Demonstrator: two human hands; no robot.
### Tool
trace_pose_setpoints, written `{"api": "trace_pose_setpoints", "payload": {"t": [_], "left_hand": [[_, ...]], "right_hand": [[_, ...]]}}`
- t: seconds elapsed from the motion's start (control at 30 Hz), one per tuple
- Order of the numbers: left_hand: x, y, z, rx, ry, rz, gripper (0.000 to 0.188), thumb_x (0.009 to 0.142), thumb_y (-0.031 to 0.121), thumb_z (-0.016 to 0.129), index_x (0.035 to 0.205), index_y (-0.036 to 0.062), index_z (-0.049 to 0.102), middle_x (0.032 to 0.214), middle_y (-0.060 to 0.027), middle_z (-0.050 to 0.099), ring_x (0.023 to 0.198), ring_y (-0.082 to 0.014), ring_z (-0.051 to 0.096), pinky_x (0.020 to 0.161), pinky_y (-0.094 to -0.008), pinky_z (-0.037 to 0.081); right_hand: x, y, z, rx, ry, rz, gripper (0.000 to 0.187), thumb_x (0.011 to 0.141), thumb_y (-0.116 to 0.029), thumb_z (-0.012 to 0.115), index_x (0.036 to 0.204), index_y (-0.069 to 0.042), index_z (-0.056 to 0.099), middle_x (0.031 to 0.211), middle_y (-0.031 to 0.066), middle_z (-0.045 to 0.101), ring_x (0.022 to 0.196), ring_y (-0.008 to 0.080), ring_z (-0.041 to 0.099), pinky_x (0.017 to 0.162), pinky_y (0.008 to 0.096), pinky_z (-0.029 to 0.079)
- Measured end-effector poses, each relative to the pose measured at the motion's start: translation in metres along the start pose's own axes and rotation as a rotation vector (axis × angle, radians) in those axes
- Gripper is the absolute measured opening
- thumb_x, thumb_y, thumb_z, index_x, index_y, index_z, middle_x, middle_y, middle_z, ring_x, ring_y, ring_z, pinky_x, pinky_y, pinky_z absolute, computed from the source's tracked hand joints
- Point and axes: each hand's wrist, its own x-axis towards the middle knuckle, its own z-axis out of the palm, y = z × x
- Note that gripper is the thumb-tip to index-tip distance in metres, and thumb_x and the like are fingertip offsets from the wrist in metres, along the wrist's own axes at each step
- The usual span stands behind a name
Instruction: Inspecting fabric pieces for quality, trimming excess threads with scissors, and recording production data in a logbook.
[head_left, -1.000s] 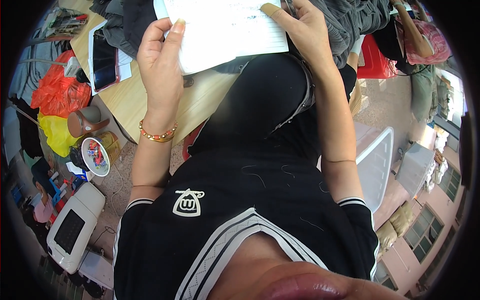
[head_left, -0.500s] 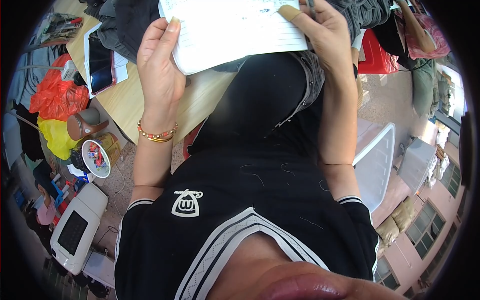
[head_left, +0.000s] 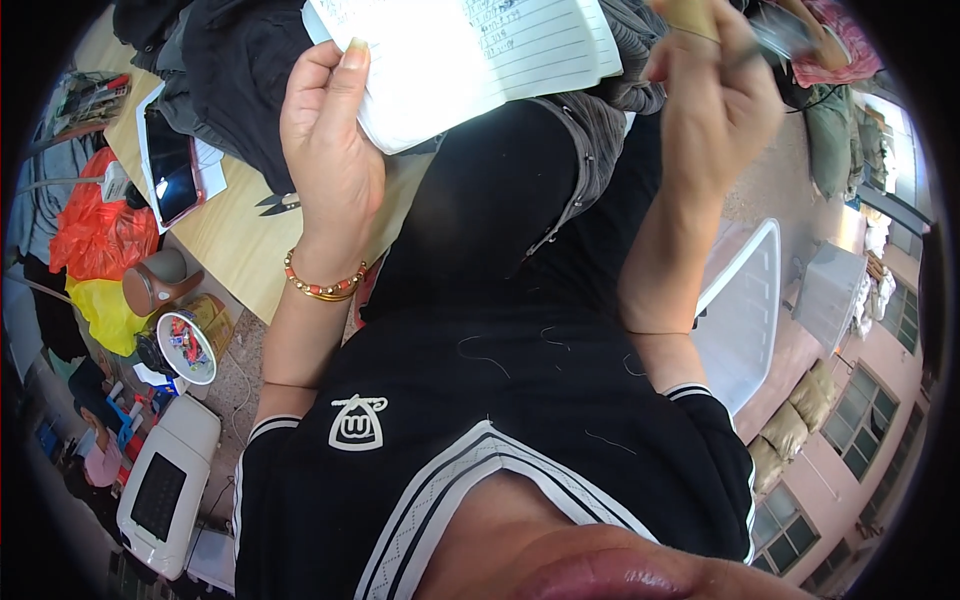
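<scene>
My left hand (head_left: 335, 135) holds an open notebook (head_left: 470, 75) by its left edge, thumb on top of the page. The pages are lined, with handwriting, and glare washes out part of them. My right hand (head_left: 715, 110) is raised to the right of the notebook, apart from it. Its fingers are curled and blurred, and a tan covering wraps one fingertip. A slim dark thing seems to be in them, too smeared to name. Below the notebook is my leg in black, with grey cloth (head_left: 570, 165) beside it.
On the wooden table (head_left: 235, 225) lie dark garments (head_left: 235, 90), small snips (head_left: 280, 204) and a phone (head_left: 172, 165) on papers. At left stand a brown mug (head_left: 160, 280) and a tub of wrapped bits (head_left: 187, 347). A clear plastic bin (head_left: 740, 310) is at right; another person's arm (head_left: 832, 50) shows beyond.
My right hand has let go of the notebook and moved right, away from it. The notebook has shifted slightly left in my left hand, and more of its writing shows. The snips have come into view.
</scene>
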Motion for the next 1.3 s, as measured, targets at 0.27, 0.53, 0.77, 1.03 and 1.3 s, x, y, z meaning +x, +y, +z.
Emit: {"api": "trace_pose_setpoints", "payload": {"t": [0.27, 0.53, 0.77, 1.03, 1.3], "left_hand": [[-0.002, -0.001, 0.013, 0.129, -0.06, 0.082, 0.019, 0.1, 0.012, 0.059, 0.113, -0.0024, 0.057, 0.099, -0.0067, 0.067, 0.089, -0.0062, 0.062, 0.078, -0.0211, 0.05], [0.011, -0.017, -0.011, 0.194, -0.055, 0.103, 0.022, 0.101, 0.011, 0.057, 0.116, -0.0041, 0.056, 0.106, -0.0095, 0.067, 0.095, -0.0103, 0.066, 0.083, -0.0228, 0.053], [0.019, -0.029, -0.031, 0.103, -0.032, -0.039, 0.02, 0.1, 0.013, 0.058, 0.114, -0.0016, 0.059, 0.103, -0.0068, 0.068, 0.093, -0.0093, 0.065, 0.082, -0.0216, 0.052], [0.025, -0.045, -0.051, 0.024, -0.044, -0.084, 0.022, 0.102, 0.011, 0.054, 0.119, -0.0027, 0.055, 0.114, -0.0116, 0.066, 0.106, -0.0138, 0.063, 0.095, -0.0272, 0.051], [0.026, -0.046, -0.052, -0.038, -0.058, -0.101, 0.021, 0.103, 0.009, 0.051, 0.119, -0.0029, 0.055, 0.117, -0.0133, 0.065, 0.11, -0.0156, 0.062, 0.097, -0.0281, 0.05]], "right_hand": [[-0.009, -0.013, -0.025, 0.55, -0.26, -0.505, 0.1, 0.095, -0.075, 0.016, 0.106, 0.014, 0.061, 0.068, 0.0107, 0.052, 0.055, 0.0117, 0.043, 0.049, 0.0239, 0.029], [-0.02, 0.062, 0.034, 0.429, -0.296, 0.239, 0.03, 0.102, -0.018, 0.053, 0.1, 0.008, 0.069, 0.082, 0.0087, 0.069, 0.072, 0.0128, 0.062, 0.068, 0.0243, 0.048], [-0.027, 0.102, 0.036, 0.435, -0.335, 0.221, 0.017, 0.087, -0.005, 0.069, 0.103, 0.001, 0.073, 0.086, 0.0063, 0.072, 0.076, 0.0084, 0.066, 0.072, 0.019, 0.051], [-0.029, 0.121, 0.038, 0.309, -0.362, 0.182, 0.01, 0.082, -0.007, 0.075, 0.091, -0.002, 0.073, 0.079, -0.0007, 0.069, 0.073, 0.0043, 0.063, 0.069, 0.0181, 0.049], [-0.025, 0.12, 0.037, 0.15, -0.418, 0.159, 0.012, 0.083, -0.012, 0.075, 0.092, -0.004, 0.074, 0.079, -0.0003, 0.069, 0.073, 0.0052, 0.063, 0.069, 0.0198, 0.05]]}}
